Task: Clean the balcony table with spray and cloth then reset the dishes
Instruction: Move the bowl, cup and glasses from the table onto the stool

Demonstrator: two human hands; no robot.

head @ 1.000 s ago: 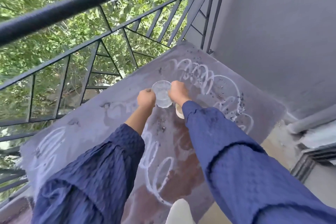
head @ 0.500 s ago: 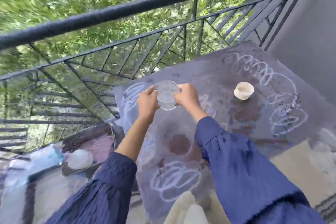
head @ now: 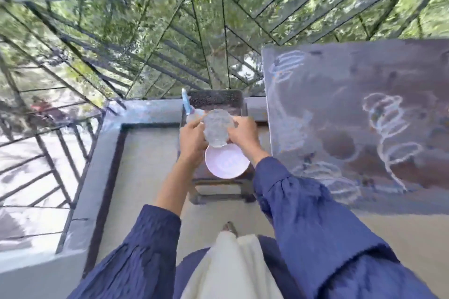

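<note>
I hold a clear glass bowl (head: 218, 128) between both hands over a small dark stool (head: 216, 102) left of the table. My left hand (head: 190, 138) grips its left side and my right hand (head: 243, 135) grips its right side. Just below the bowl a pale pink plate (head: 227, 164) lies on the stool. The grey balcony table (head: 352, 109), streaked with white foam squiggles, fills the right of the view. A blue-capped spray bottle (head: 185, 104) stands at the stool's back left, partly hidden by my left hand.
A black metal railing (head: 145, 43) runs along the far and left sides above a low grey ledge (head: 104, 153). The beige balcony floor (head: 145, 165) lies between ledge and stool. My shoe tip (head: 229, 227) shows below, above a cream garment.
I have carried the glass bowl from over the table leftward to above the stool and plate. The view swung left; the small white cup on the table has left the frame.
</note>
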